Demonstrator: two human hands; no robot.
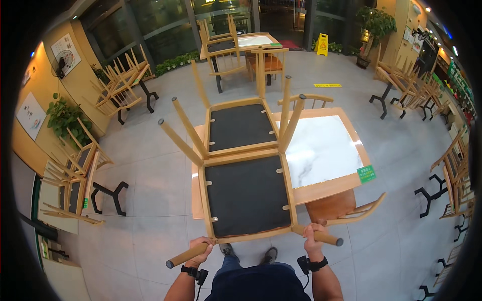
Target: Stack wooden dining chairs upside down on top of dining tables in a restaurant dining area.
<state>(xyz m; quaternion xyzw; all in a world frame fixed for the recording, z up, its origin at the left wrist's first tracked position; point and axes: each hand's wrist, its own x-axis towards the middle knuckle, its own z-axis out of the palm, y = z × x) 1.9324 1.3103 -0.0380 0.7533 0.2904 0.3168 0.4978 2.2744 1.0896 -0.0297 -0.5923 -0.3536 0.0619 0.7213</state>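
Note:
An upturned wooden chair [248, 195] is in front of me, its black underside facing up, over the near left part of a wooden table [321, 153] with a white marble-look top. My left hand [202, 249] is closed round its near left leg. My right hand [313, 240] grips the near right leg. Just beyond, a second upturned chair [241, 126] lies with its legs up, close against the first. What the chairs' backs rest on is hidden. An upright chair with a brown seat [331, 206] stands at the table's near right side.
Another chair back [306, 100] shows at the table's far side. Tables with stacked chairs stand left [75, 175], right [454, 175] and far ahead [221, 47]. A yellow floor sign [322, 45] and a potted plant [374, 30] are at the back.

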